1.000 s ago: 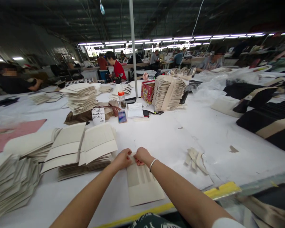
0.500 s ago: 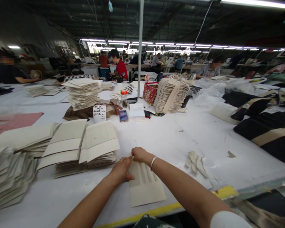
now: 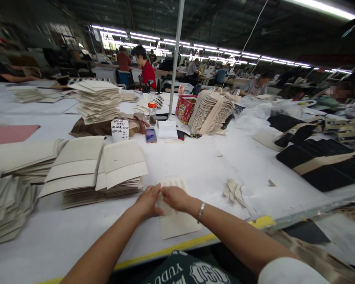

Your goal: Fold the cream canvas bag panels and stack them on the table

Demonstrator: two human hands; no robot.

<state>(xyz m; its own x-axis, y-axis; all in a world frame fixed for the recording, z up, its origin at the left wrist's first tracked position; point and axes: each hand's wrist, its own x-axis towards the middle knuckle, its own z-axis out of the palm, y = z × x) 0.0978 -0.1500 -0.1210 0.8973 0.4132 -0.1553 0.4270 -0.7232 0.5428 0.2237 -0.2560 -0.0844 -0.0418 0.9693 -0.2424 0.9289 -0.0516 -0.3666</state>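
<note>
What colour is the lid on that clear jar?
The lid is orange-red, shown best in the head view.

Table [image 3: 192, 159]: white top, yellow strip [image 3: 171, 250] along part of the near edge. Near centre: one cream panel [image 3: 179, 227], lying lengthwise toward the far side. Left: several stacks of cream panels [image 3: 122, 163]; beyond them, at far left, a pink sheet [image 3: 12, 134]. Far centre: paper pad [image 3: 167, 130], upright jar with orange lid [image 3: 152, 115], red patterned box [image 3: 185, 111], and, just right of the box, a strapped cream bundle [image 3: 211, 114]. Right: loose cream scraps [image 3: 235, 192], one small darker scrap [image 3: 271, 183], and a banded black bundle [image 3: 316, 179].
</note>
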